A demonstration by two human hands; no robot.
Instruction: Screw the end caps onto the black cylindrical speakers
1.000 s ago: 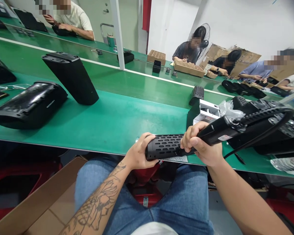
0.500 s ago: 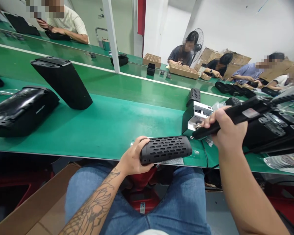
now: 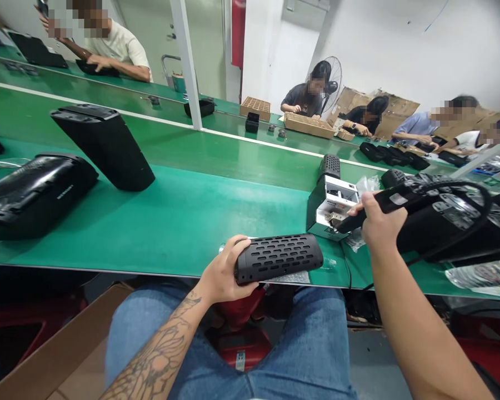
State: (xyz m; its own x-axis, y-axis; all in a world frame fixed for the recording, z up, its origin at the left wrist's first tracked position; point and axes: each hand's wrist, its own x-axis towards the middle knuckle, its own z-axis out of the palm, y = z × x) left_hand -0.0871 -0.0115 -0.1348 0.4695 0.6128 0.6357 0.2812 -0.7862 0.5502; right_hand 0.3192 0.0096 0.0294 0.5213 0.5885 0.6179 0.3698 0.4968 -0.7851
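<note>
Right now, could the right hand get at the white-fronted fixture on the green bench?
Probably yes: the right hand sits just beside the white-fronted fixture, with nothing between them, though it is already holding a black corded tool.

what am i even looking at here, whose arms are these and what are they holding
This view comes from a camera worn on a person's head, looking forward and down, so these arms are that person's own. The left hand holds a black perforated bar. The right hand holds a black corded tool, its tip beside a small white-and-black unit. A large black housing stands on the green workbench. Other people sit working at a bench beyond.
</note>
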